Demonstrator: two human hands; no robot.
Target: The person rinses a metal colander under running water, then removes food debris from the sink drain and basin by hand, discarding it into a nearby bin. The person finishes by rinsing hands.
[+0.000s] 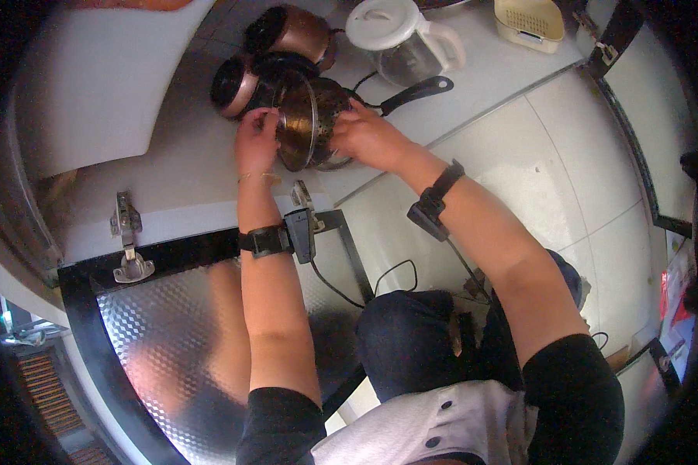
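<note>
My left hand (257, 142) pinches a round glass lid (296, 131) with a metal rim, near its left side. The lid stands tilted against a dark, speckled pan (328, 107). My right hand (369, 136) is at the pan's right side, its fingers curled over it; the fingertips are partly hidden. A black handle (417, 96) with a hanging hole sticks out to the right behind that hand. Two pots with brownish-pink sides, the nearer pot (235, 87) and the farther pot (294, 35), lie on their sides behind the lid.
A glass jug with a white lid (404, 49) and a cream plastic basket (529, 26) stand farther back on the cabinet floor. An open cabinet door (174, 349) with metal hinges (129, 238) lies below my left arm. Floor tiles (535, 145) extend to the right, beside another open door (651, 116).
</note>
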